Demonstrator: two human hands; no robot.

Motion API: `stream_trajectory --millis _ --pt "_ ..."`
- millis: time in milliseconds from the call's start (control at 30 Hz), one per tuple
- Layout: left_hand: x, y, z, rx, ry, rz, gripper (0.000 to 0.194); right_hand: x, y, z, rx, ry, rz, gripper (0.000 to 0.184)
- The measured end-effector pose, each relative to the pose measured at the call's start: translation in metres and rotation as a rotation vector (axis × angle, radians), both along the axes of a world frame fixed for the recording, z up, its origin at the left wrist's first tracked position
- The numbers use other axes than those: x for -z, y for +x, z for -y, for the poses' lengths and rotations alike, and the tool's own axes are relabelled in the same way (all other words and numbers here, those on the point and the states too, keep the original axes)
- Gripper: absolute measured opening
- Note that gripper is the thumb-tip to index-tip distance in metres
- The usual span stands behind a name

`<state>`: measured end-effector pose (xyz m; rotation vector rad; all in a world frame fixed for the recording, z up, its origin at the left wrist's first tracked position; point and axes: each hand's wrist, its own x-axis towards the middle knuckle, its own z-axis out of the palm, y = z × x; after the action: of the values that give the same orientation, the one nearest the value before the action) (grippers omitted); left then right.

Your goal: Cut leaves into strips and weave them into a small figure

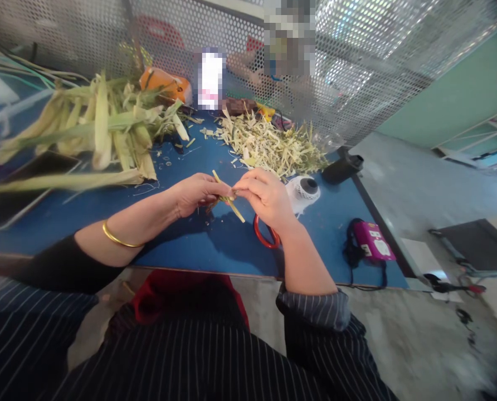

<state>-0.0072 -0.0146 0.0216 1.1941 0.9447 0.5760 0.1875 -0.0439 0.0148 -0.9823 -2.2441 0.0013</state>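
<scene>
Above the near part of the blue table (240,259), my two hands meet at a narrow yellow-green husk strip (237,211). Thumb and fingers of my left hand (198,194) are closed on the strip, whose ends stick out above and below. My right hand (266,195) pinches at the same spot, its fingertips against the left thumb; small pieces there are too fine to make out. A red scissors-like loop handle (269,242) lies below my right hand, partly hidden by it. Beyond the hands spreads a heap of cut husk shreds (273,142).
Long corn husks (102,125) are piled at left, over a dark flat panel (18,195). An orange object (165,84) and a perforated metal screen (240,33) stand behind. To the right are a white device (302,192), a black cylinder (342,169) and a magenta box (374,240) with cable.
</scene>
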Motion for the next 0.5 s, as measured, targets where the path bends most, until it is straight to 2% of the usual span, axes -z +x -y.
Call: stream_trajectory --millis 133,267,333,400,500 --pt "0.003 0.001 0.000 0.011 0.021 0.011 0.013 0.000 -0.004 0.002 0.029 0.033 -0.013 0.014" --pt "0.004 0.002 -0.003 -0.078 -0.104 0.159 0.014 0.000 -0.005 0.000 0.059 -0.026 -0.271 0.014" --pt "0.002 0.003 -0.004 -0.172 -0.220 0.293 0.010 0.003 -0.004 -0.002 0.144 -0.109 -0.508 0.022" --pt "-0.001 0.003 -0.006 -0.261 -0.303 0.411 0.009 0.007 -0.004 -0.005 0.245 -0.242 -0.716 0.021" --pt "-0.004 0.001 -0.007 -0.318 -0.350 0.530 0.008 0.012 -0.010 -0.005 0.244 -0.543 -0.794 0.014"
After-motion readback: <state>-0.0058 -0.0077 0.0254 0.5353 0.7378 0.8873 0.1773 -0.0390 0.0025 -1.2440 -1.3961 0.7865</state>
